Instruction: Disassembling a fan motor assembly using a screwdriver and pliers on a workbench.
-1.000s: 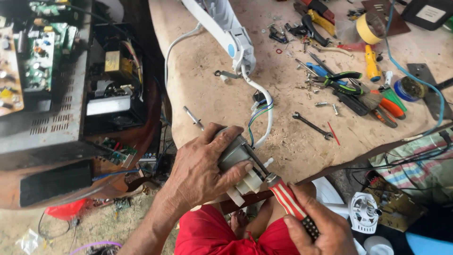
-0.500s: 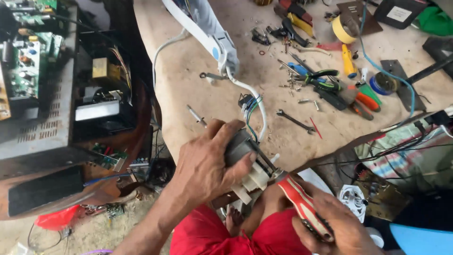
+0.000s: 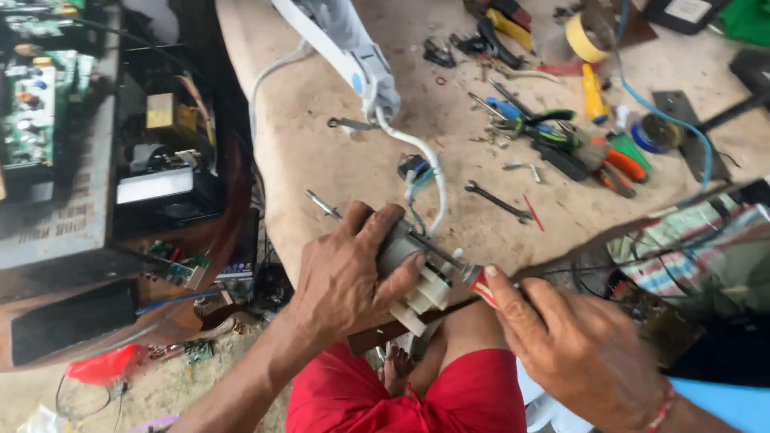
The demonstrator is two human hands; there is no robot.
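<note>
The left hand (image 3: 353, 277) is clamped around a small grey motor (image 3: 405, 248) with a white plastic end piece (image 3: 425, 297), pressing it against the near edge of the surface (image 3: 321, 152). The right hand (image 3: 573, 349) is closed around the red handle of a screwdriver (image 3: 473, 277), whose metal shaft runs left and slightly away into the motor, just beside the left fingers.

A white cable (image 3: 417, 152) rises from the motor to a white and grey appliance body (image 3: 353, 48) lying farther back. Just beyond the motor sits a small spanner (image 3: 497, 200), and a thin metal rod (image 3: 321, 204) lies to the left of it. At the far right is a scatter of tools: green-handled pliers (image 3: 545, 124), an orange-handled tool (image 3: 622, 164), a yellow tool (image 3: 592, 92), a roll of yellow tape (image 3: 584, 36) and a blue wire (image 3: 674, 120). To the left of the surface stands an opened electronic chassis (image 3: 64, 128) with green circuit boards. Red shorts (image 3: 401, 397) show below the hands.
</note>
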